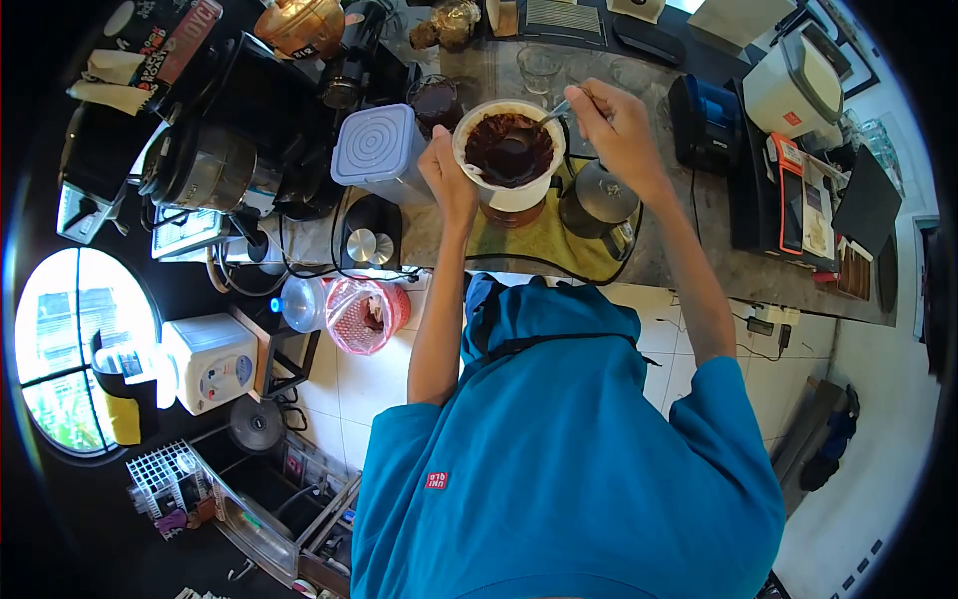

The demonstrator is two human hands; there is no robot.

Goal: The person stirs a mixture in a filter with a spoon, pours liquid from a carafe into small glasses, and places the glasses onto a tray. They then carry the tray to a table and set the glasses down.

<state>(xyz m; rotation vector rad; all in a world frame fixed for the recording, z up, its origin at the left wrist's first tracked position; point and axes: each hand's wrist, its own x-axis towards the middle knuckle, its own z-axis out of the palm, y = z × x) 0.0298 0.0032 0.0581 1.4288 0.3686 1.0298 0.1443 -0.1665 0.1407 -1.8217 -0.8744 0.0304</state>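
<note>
Head view: dripper (509, 150) sits on a glass server on the yellow mat (539, 245), mid-surface, between the lidded tub (377, 150) and the dark kettle (597, 200). Left hand (447, 180) has its grip closed around the dripper's left rim and wall, steadying it. Right hand (617, 125) pinches the spoon (529, 135) handle, bowl down in the wet grounds. Judgement: stir gently, keep the spoon off the filter wall so the paper does not tear, hold the left grip firm so the dripper stays seated. Server level below: cannot tell.
</note>
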